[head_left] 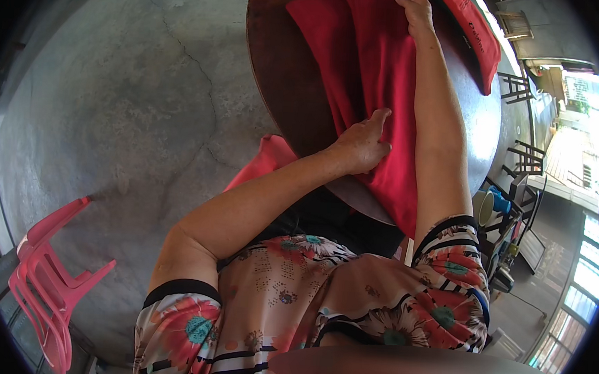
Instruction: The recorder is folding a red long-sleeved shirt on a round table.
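Observation:
A crimson red cloth [393, 85] lies in loose lengthwise folds on a round dark-topped table [281, 67], and its near end hangs over the table edge. My left hand [365, 146] rests on the cloth's near part. Its forefinger and thumb are apart, and the other fingers are partly hidden under the hand. Farther up, my right hand [419, 13] touches the cloth's right side with spread fingers, some cut off by the top of the view. Beyond that arm lies a second red fabric piece [476, 38] bearing dark writing, along the table's right edge.
A pink plastic chair [52, 280] stands at the left on the cracked concrete floor [130, 89]. Pink plastic [268, 157] shows under the table's near left edge. At the right are wooden stools [527, 157], a blue container [499, 199] and a bright doorway [580, 137].

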A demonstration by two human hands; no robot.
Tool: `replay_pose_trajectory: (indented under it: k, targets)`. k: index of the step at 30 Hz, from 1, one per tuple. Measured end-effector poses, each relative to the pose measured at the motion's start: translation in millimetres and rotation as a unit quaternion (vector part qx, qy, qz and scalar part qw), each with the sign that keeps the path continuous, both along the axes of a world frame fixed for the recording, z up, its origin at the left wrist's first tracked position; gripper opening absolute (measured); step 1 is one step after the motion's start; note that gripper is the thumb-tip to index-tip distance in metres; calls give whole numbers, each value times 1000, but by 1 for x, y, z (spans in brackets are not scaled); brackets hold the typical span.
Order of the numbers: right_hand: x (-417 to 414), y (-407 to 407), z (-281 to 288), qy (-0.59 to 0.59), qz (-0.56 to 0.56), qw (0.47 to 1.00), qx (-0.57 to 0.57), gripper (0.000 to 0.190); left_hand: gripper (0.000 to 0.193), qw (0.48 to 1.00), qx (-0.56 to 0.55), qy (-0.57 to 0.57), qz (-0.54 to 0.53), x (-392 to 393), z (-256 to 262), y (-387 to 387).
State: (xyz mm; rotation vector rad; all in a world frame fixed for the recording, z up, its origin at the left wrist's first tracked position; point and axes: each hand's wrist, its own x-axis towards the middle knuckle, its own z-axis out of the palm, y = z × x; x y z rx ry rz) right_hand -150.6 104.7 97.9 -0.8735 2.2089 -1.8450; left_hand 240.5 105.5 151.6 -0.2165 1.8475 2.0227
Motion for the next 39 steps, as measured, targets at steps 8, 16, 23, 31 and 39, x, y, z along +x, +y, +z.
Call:
replay_pose_trajectory:
  k: [8,16,23,31,39]
  targets:
    - [60,-34,38,350,60,850,390,66,66,983,-140,104,48,4,-26,7]
    - [72,-65,44,379,149,788,462,47,59,973,-102,195,64,0,-30,16]
    - [48,-46,46,328,144,928,100,32,68,990,7,139,-22,-3,-17,15]
    - [79,-61,40,585,-4,791,179,12,83,965,202,-66,155,2,-9,19]
    - [90,-74,29,579,20,804,134,13,88,934,324,-56,140,6,-21,21]
